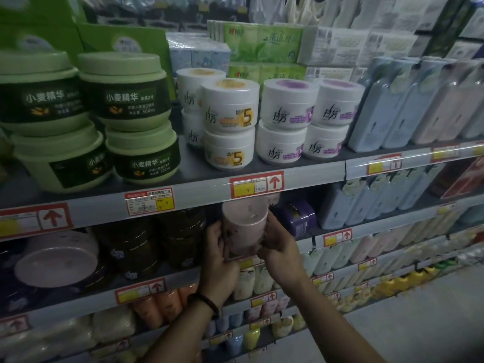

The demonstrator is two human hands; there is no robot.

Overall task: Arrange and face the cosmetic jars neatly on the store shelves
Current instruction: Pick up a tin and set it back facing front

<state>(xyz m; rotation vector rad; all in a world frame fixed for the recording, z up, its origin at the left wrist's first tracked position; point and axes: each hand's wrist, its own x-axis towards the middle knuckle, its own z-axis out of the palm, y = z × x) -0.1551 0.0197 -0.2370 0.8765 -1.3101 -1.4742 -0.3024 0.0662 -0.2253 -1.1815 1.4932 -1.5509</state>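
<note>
Because the pink jar [245, 227] is gripped from both sides at once, it can be turned or slid without tipping. The left hand [218, 254] bends its fingers [215, 231] round the jar's left wall. The right hand [279, 243] curls its fingers [272, 225] round the right wall. Neither hand is spread flat; both cup the jar.

The jar is at the front edge of the second shelf [167, 280], its round top just under the price rail [256, 185] of the top shelf. It fills the gap between the dark brown jars [146, 242] on its left and a purple jar [298, 216] on its right. The hands hide its base, so I cannot tell whether it rests on the shelf or is held just above it. They also cover much of its side print, so its facing is unclear.

This looks like the seating and turning step for this one jar. The green jars [123, 93] and white jars [230, 108] on the top shelf show the pattern to match: two high, near the front edge, labels outward.

Towards the left end of the second shelf a second pink jar [57, 258] lies tipped with a round face showing, and probably needs righting. The low rail leaves little headroom, which is a likely reason for gripping at the sides.
</note>
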